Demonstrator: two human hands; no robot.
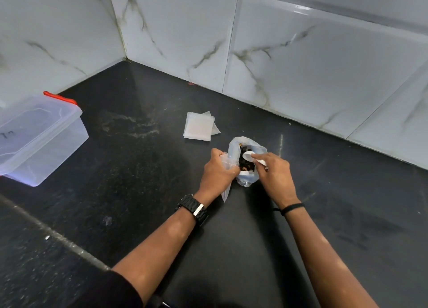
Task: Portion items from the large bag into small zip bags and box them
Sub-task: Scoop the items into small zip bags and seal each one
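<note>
I saw a black speckled stone surface [139,192] carrying a clear plastic box with an orange-clipped lid [39,138], far left; its dark scrawl was unreadable. Mid-surface, the large clear bag of dark items [246,166] stood mouth-up. My left hand [216,171] gripped a small zip bag [225,166], hanging lengthwise; my right hand [274,171] pinched a white plastic spoon [249,156].

Open black counter [139,169] lies between the box [41,141] and large bag [245,159].

You wore a chunky black link watch [194,207] with a silver clasp on your left wrist, a thin black band [291,207] on your right, and a black sleeve [120,289].
</note>
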